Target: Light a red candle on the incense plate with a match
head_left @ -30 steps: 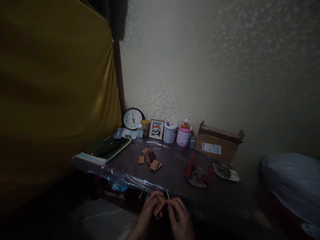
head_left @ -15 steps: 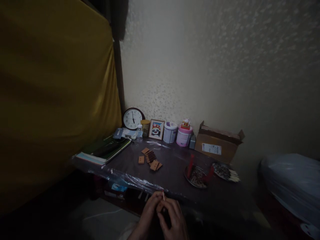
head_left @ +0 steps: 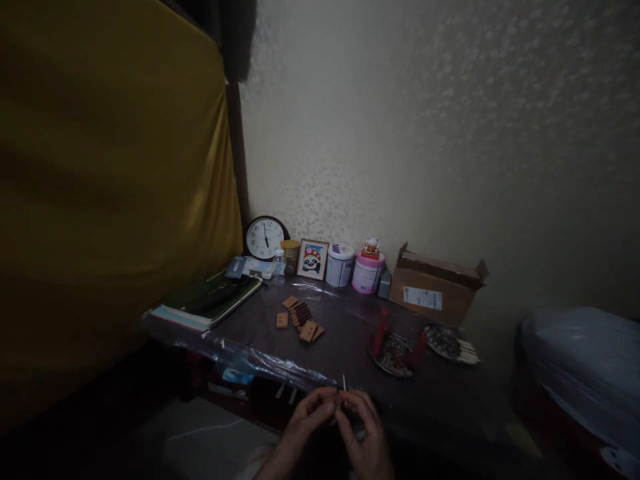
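Observation:
Near the table's front edge, my left hand is closed on a small tan matchbox, mostly hidden behind my fingers. Close beside it my right hand pinches a thin matchstick that points upward, its tip reddish and no flame visible. The fingers of both hands nearly meet at the box. Beyond them on the table lies a loose pile of similar matchboxes, some with dark brown striking sides showing.
To the right, a metal plate bears red candles and dark bits. Behind it, another plate holds pale sticks. A cardboard box, tins, a panda picture and a clock line the wall. Books lie left.
My right hand has shifted slightly right with the matchstick, which now stands further right. My left thumb and fingers cover more of the matchbox.

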Motion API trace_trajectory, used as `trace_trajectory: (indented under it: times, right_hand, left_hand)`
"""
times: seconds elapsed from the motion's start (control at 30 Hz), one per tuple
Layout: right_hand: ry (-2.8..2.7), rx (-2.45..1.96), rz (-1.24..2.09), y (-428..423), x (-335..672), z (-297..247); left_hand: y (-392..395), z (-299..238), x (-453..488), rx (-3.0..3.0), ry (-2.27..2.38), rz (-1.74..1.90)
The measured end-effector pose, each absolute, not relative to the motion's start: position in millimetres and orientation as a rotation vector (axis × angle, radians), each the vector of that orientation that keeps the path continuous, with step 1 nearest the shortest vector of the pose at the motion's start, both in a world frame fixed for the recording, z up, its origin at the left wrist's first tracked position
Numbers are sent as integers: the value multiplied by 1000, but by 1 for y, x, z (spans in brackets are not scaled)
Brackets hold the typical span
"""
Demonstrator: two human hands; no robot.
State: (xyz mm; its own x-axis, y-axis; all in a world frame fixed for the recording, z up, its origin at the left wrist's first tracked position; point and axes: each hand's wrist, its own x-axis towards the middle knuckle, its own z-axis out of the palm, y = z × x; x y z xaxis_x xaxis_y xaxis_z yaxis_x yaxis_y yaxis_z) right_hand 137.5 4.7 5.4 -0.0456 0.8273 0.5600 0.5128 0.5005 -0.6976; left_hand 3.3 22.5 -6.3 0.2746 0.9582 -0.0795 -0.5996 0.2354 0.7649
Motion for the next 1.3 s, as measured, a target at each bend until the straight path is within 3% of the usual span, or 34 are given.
trace_trajectory:
  times: [0.4, 0.83, 1.07, 1.3]
  right_hand:
    - [-1574, -1059, 565, 12, 147, -10]
    - [-1379, -1178, 502, 13, 154, 8]
    - [-1204, -1239, 802, 11, 151, 13]
    - [-1220, -1236, 845, 7, 150, 17]
  left_hand:
    - [23, -13, 2, 595, 548, 1186]
    - [18, -2, -2, 633, 401, 1142]
    - [17, -6, -3, 628, 408, 1123]
    - [17, -6, -3, 605, 433, 1131]
